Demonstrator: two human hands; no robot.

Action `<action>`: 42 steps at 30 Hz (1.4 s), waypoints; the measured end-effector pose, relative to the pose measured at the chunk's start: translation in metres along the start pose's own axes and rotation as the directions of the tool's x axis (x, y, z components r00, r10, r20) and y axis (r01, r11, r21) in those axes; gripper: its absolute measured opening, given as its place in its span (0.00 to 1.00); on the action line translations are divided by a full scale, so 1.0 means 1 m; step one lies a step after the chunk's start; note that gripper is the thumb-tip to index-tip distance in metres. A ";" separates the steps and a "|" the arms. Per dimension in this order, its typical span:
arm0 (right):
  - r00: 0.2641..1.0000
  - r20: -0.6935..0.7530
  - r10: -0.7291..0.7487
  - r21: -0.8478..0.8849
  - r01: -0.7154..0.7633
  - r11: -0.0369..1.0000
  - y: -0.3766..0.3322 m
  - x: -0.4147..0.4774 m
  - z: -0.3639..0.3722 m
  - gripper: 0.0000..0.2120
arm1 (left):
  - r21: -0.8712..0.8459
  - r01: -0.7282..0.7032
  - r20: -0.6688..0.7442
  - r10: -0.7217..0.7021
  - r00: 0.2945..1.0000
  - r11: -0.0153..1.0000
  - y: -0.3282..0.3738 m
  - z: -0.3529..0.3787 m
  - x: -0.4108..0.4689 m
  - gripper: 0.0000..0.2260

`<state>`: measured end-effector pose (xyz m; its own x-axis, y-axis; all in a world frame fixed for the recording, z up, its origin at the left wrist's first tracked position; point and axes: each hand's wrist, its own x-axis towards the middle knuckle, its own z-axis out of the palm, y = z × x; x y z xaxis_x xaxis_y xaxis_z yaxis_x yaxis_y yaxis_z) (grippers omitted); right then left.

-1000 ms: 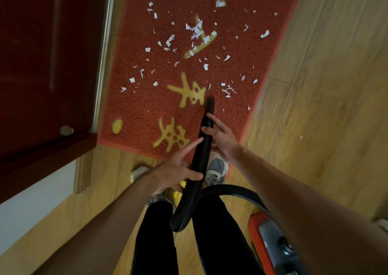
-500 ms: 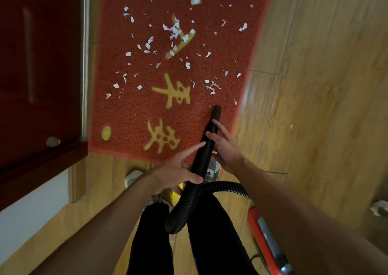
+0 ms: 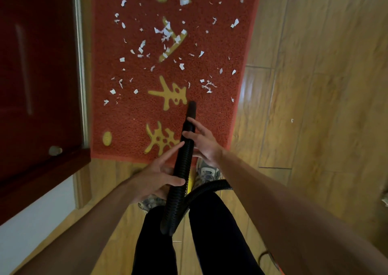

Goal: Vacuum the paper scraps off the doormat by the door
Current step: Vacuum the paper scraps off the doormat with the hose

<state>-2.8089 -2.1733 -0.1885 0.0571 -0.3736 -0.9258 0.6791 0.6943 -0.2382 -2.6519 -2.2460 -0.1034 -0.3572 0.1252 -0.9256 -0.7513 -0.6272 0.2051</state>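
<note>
A red doormat (image 3: 134,115) with yellow characters lies by the door, strewn with several white paper scraps (image 3: 165,33) over its middle and far half. A black ribbed vacuum hose (image 3: 180,169) runs from between my legs up to its smooth nozzle (image 3: 192,108), which points at the mat near its right side. My left hand (image 3: 159,176) grips the hose lower down, thumb across it. My right hand (image 3: 201,142) holds the hose just behind the nozzle, fingers partly spread.
A dark red door (image 3: 37,68) with a metal strip stands open at the left, a round stopper (image 3: 55,150) near its base. Wooden floor (image 3: 315,85) spreads to the right, with one stray scrap (image 3: 292,120). My shoes (image 3: 206,171) stand at the mat's near edge.
The view has shifted so the mat sits further left and nearer. The nozzle has moved slightly forward over the mat. The vacuum body at the lower right has almost left the frame.
</note>
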 end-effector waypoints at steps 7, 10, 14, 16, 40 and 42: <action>1.000 0.013 -0.012 -0.027 0.012 1.000 0.004 0.003 0.001 0.29 | -0.038 -0.011 0.007 0.011 1.000 0.999 -0.007 0.001 0.000 0.40; 0.998 -0.053 -0.046 0.011 0.046 0.999 0.009 0.000 -0.009 0.29 | 0.028 -0.012 0.014 0.012 1.000 1.000 0.000 0.010 0.004 0.41; 0.993 -0.103 -0.053 0.068 0.060 0.996 0.012 -0.006 -0.018 0.28 | 0.093 -0.014 0.039 0.010 0.999 0.996 0.008 0.019 0.006 0.41; 0.993 -0.104 -0.057 0.067 0.065 0.996 0.011 -0.006 -0.017 0.28 | 0.089 -0.016 0.041 0.013 0.999 0.996 0.007 0.019 0.006 0.41; 0.998 -0.048 -0.051 -0.019 0.051 0.999 0.013 -0.003 0.007 0.30 | -0.005 -0.035 0.002 0.035 0.999 0.999 -0.019 0.000 0.001 0.40; 0.994 -0.078 -0.073 0.009 0.073 0.997 0.009 -0.006 -0.004 0.30 | 0.062 -0.038 0.014 0.037 0.999 0.997 -0.008 0.007 0.007 0.40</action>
<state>-2.8062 -2.1626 -0.1866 -0.0495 -0.3739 -0.9262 0.6881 0.6594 -0.3029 -2.6524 -2.2351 -0.1091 -0.3923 0.1126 -0.9129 -0.7701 -0.5829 0.2591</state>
